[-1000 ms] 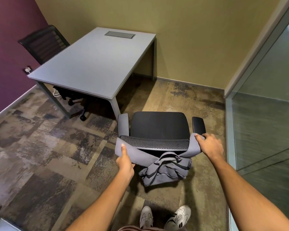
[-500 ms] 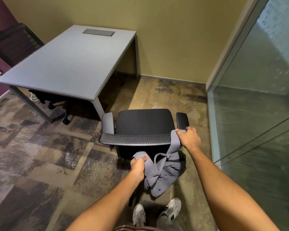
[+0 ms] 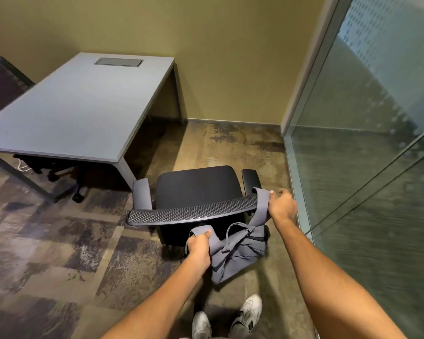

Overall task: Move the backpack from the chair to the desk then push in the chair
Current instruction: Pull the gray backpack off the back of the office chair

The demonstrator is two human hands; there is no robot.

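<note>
A grey backpack hangs behind the mesh backrest of a black office chair. One strap still loops over the backrest's right corner. My right hand grips that strap at the corner. My left hand is shut on the other strap, which is off the backrest, just behind the chair. The grey desk stands at the far left with a bare top, apart from the chair.
A glass partition runs close along the right of the chair. A second dark chair sits behind the desk by the left wall, with its wheeled base under the desk. My feet stand on the carpet behind the chair.
My left hand pulled the left strap off the backrest and brought it down behind the chair. My right hand still grips the right strap at the corner. The view shifted right.
</note>
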